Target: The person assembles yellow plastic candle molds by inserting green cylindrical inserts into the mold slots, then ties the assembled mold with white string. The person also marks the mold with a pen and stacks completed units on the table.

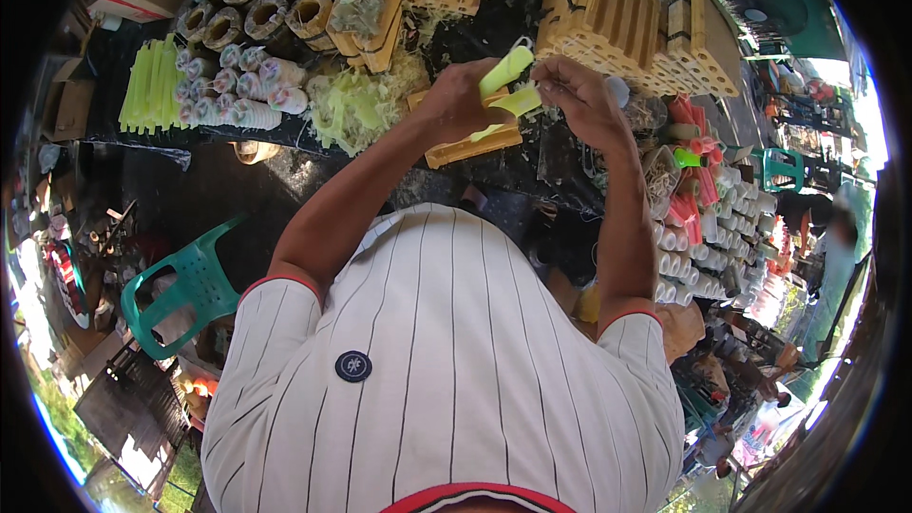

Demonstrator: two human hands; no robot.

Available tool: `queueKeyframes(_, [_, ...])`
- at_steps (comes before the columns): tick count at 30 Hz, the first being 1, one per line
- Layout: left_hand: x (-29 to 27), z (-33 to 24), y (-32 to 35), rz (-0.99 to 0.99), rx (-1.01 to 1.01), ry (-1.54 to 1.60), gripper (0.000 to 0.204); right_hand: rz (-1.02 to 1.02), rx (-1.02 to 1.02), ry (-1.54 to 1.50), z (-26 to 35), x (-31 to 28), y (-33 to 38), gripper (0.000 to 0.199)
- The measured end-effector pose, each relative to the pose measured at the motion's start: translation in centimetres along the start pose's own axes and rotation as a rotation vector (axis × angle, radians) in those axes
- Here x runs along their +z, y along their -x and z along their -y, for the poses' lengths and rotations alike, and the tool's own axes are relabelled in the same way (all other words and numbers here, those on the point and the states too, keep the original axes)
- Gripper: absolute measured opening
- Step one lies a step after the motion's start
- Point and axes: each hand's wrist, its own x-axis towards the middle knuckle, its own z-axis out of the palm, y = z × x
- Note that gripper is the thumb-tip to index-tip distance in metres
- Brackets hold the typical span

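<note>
Above the black table (237, 180), both the left hand (461, 100) and right hand (579, 95) pinch yellow-green strips (508, 71). Wooden racks (617, 19) and rolls (237, 85) crowd beyond; a green chair (185, 290) stands left.

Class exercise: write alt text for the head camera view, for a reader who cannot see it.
A person in a striped shirt holds light green strips between the left hand and right hand above a dark table crowded with wooden racks, green sticks and rolled tubes.
</note>
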Motion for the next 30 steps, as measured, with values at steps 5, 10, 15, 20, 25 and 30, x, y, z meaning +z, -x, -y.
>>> queueKeyframes(5, [0.1,0.6,-2.3,0.182,0.058,0.150,0.048,0.028,-0.132,-0.546,-2.2,0.1,-0.8,0.021])
queueKeyframes(10, [-2.5,0.9,-2.7,0.292,-0.136,0.285,0.047,-0.050,-0.060,-0.469,-4.2,1.9,-0.5,0.020])
queueKeyframes(15, [-2.3,2.4,-4.2,0.160,-0.125,0.046,0.051,-0.147,-0.021,-0.299,-6.2,2.5,-1.9,0.019])
queueKeyframes(20, [-2.0,3.1,-6.2,0.042,-0.017,-0.076,0.054,-0.378,-0.112,0.091,-7.2,2.6,-3.7,0.025])
queueKeyframes(25, [-0.2,9.6,-8.5,0.010,-0.155,-0.288,0.050,-0.532,-0.011,0.531,-9.7,6.0,-1.2,0.044])
queueKeyframes(30, [2.0,12.5,-6.9,0.036,-0.341,-0.509,0.045,-0.810,-0.011,0.663,-18.3,13.3,-0.1,0.052])
